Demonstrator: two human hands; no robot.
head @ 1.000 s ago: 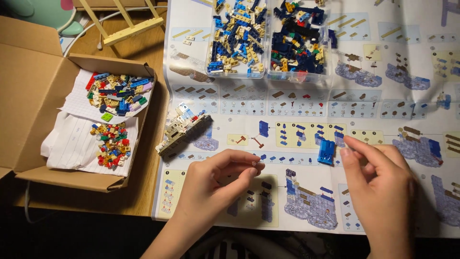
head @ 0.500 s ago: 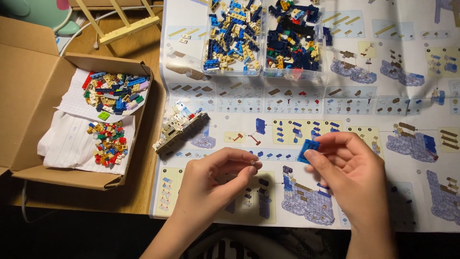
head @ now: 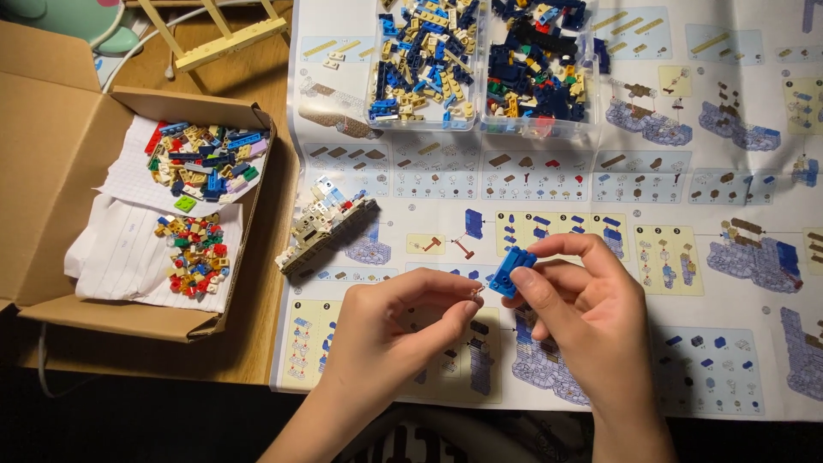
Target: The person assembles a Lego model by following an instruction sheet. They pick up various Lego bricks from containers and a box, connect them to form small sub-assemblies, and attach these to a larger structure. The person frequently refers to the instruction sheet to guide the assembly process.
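Head view: right hand grips a small blue plastic brick assembly between thumb and fingers, just right of the left hand, which pinches a tiny pale piece. Both hover over the printed paper instruction sheet; a tan-and-white partly built brick model lies beyond the left hand.

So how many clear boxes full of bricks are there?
2. The left clear box sits at the top of the instruction sheet, and the right clear box is right beside it. Both are cut off by the picture's top edge.
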